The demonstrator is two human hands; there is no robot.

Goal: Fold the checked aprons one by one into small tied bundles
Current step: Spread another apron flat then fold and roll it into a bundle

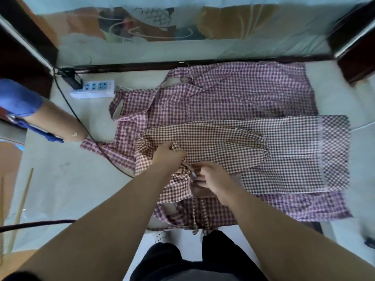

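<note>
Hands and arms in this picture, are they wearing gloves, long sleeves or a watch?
No gloves: the left hand and right hand are bare. The left arm and right arm are bare too, with no sleeve, watch or bracelet showing down to the picture's bottom edge. No markings show on them. The fingers are too blurred to tell about rings.

Nothing here can be read. The dark marks [157, 17] on the far pale surface are too blurred to make out, and the white power strip [93, 88] shows no legible lettering.
</note>
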